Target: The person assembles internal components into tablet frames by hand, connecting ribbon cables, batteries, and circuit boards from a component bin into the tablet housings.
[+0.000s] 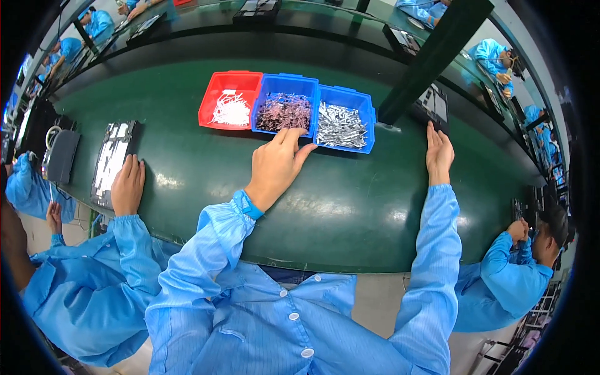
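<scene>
My left hand (278,164) is at the front edge of the middle blue bin (288,82), fingers curled over its rim and thumb stretched toward the right-hand blue bin (369,125). The middle bin holds small brownish-pink screw-like parts (284,111). Silvery slender parts (340,125) fill the right bin, and white ones (230,109) lie in the red bin (235,80) on the left. My right hand (440,153) lies with straight fingers against the near end of a flat black device (434,106) with pale panels. Its fingers hold nothing.
A dark green post (431,62) rises between the bins and the black device. At left, a co-worker's hand (129,186) rests on another open device (111,159). Another person (515,269) sits at right. A raised shelf (219,44) with more devices runs behind the green table (337,212).
</scene>
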The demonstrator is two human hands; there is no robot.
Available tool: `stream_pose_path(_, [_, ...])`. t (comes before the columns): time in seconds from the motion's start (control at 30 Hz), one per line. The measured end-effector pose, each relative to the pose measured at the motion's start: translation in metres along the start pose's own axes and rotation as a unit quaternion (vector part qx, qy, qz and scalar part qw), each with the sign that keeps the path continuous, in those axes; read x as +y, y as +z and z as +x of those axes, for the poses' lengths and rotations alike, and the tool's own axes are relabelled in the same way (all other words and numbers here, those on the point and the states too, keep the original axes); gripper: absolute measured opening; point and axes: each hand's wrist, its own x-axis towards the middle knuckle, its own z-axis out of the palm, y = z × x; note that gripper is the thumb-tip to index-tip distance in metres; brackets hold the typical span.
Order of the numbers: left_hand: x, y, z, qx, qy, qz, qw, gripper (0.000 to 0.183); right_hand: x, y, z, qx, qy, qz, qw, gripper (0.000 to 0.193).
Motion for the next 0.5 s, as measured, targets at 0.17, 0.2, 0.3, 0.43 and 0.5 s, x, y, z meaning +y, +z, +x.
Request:
stream_pose_path(0.17, [-0.004, 0.002, 0.0, 0.018, 0.002, 0.0, 1.0, 0.023, 0.029, 0.032, -0.033, -0.076, -0.171, -0.197, 0.962, 0.053])
stream_pose_path(0.2, [-0.005, 0.002, 0.0, 0.024, -0.004, -0.002, 1.0, 0.021, 0.031, 0.034, -0.043, -0.085, -0.153, -0.238, 0.955, 0.043])
stream_pose_path(0.3, [-0.003, 0.004, 0.005, 0.029, 0.01, -0.004, 1.0, 0.019, 0.033, 0.045, -0.086, -0.074, -0.157, -0.306, 0.936, 0.019])
stream_pose_path(0.43, [-0.003, 0.003, 0.006, 0.034, 0.017, -0.005, 0.999, 0.018, 0.034, 0.059, -0.13, -0.146, -0.132, -0.352, 0.915, 0.017])
stream_pose_path(0.5, [-0.004, 0.004, 0.006, 0.034, 0.006, -0.01, 0.999, 0.018, 0.045, 0.07, -0.152, -0.225, -0.13, -0.362, 0.895, 0.021])
